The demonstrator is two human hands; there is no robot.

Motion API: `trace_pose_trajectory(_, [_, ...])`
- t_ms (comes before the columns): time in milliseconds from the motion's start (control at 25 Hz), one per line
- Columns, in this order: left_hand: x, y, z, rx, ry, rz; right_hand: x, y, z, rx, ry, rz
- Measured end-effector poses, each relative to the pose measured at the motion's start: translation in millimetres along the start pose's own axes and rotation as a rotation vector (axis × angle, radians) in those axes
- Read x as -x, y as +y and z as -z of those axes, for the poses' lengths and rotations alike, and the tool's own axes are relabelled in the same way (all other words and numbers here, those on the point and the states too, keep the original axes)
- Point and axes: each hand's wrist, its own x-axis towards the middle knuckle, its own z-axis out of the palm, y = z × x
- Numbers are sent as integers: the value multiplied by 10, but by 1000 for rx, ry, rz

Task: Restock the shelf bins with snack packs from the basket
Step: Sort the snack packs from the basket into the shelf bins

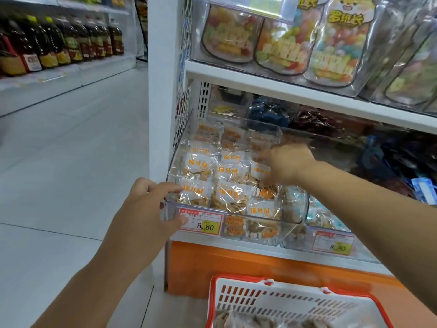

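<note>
Your left hand (151, 204) holds the front left corner of the clear bin (292, 229). Your thumb lies on the front wall, right at the edge of the red and yellow tag (201, 224), and your fingers bend over the top rim. The bin sits on the low shelf (212, 242) and is nearly full of packs (230, 192) with orange letters, laid in rows. The packs lie just past your left fingertips, and one of them almost touches your pointer finger. Your right hand (286, 162) reaches in over the right side of the bin, with its fingers pointing down at the packs there. That hand is blurry, so you cannot tell if its fingers are apart, together, or pinching a pack. The basket (238, 297), white with a red rim, stands low in front of the shelf, under your right arm and well apart from both hands. The bottom edge of the view cuts it off, so only the tops of some snacks (257, 324) show inside, too blurry to make out. The packs at the back of the bin are hazy behind the clear wall, and the small words on the tag are too tiny to read
</note>
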Motion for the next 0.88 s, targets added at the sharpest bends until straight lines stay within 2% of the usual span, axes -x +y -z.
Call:
trace_pose_trajectory(120, [16, 27, 5, -47, 45, -4, 144, 117, 1, -91, 122, -46])
trace_pose_trajectory(280, [199, 226, -40, -96, 225, -182, 882, 184, -228, -657, 638, -131])
trace_pose_trajectory(360, [369, 387, -208, -49, 134, -272, 1371, 66, -490, -862, 806, -145])
trace_pose_trajectory(440, [608, 504, -550, -31, -113, -306, 1805, -85, -933, -988, 821, -210])
trace_pose_trajectory(520, [893, 529, -954, -45, -363, -319, 2135, -184, -1551, -1058, 689, -310])
trace_pose_trajectory(560, [1050, 512, -1157, -61, -476, -316, 2295, -199, -1876, -1082, 530, -372])
trace_pose_trajectory(680, [1429, 382, -1706, -160, -767, -246, 2675, -102, -2746, -1155, -187, -556])
trace_pose_trajectory(760, [1626, 256, -2017, -212, -860, -204, 2854, -61, -3189, -1071, -549, -635])
trace_pose_trajectory(800, [1721, 182, -2151, -209, -894, -148, 2917, -74, -3353, -1016, -656, -632])
trace_pose_trajectory(880, [1898, 54, -2357, -200, -954, -22, 3008, -200, -3639, -870, -750, -501])
